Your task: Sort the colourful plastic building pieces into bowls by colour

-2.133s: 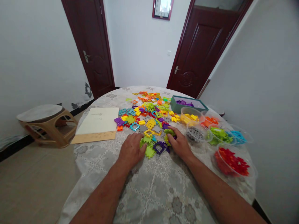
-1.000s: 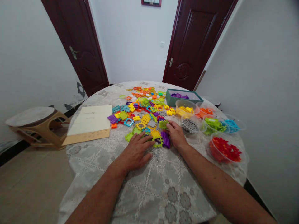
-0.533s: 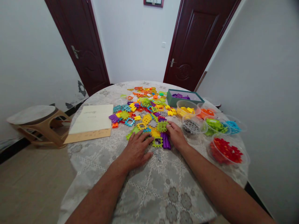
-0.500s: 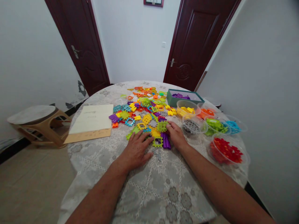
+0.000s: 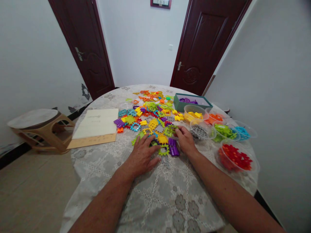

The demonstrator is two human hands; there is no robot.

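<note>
My right hand (image 5: 185, 139) is closed on the edge of a lime-green notched building piece (image 5: 170, 130), which tilts over the near right side of a loose pile. Fingers spread, my left hand (image 5: 143, 154) rests at the pile's near left edge, touching a green piece (image 5: 137, 137) there. Between the hands lie a green square frame piece (image 5: 164, 149), a yellow piece (image 5: 162, 139) and purple tube pieces (image 5: 173, 147). A grey piece (image 5: 165, 161) sits nearest me on the cloth. Whatever is under my left palm is hidden.
Clear tubs on the right hold yellow (image 5: 194, 115), grey (image 5: 199, 131), green (image 5: 224, 131), blue (image 5: 242, 132) and red pieces (image 5: 236, 156). Behind them stands a dark green box (image 5: 181, 105) with purple pieces. Paper (image 5: 96, 124) lies left; a stool (image 5: 53, 132) stands beyond the table.
The lime-green piece in my right hand has tipped from facing me to a flatter angle. My right hand has shifted slightly right; my left hand has hardly moved.
</note>
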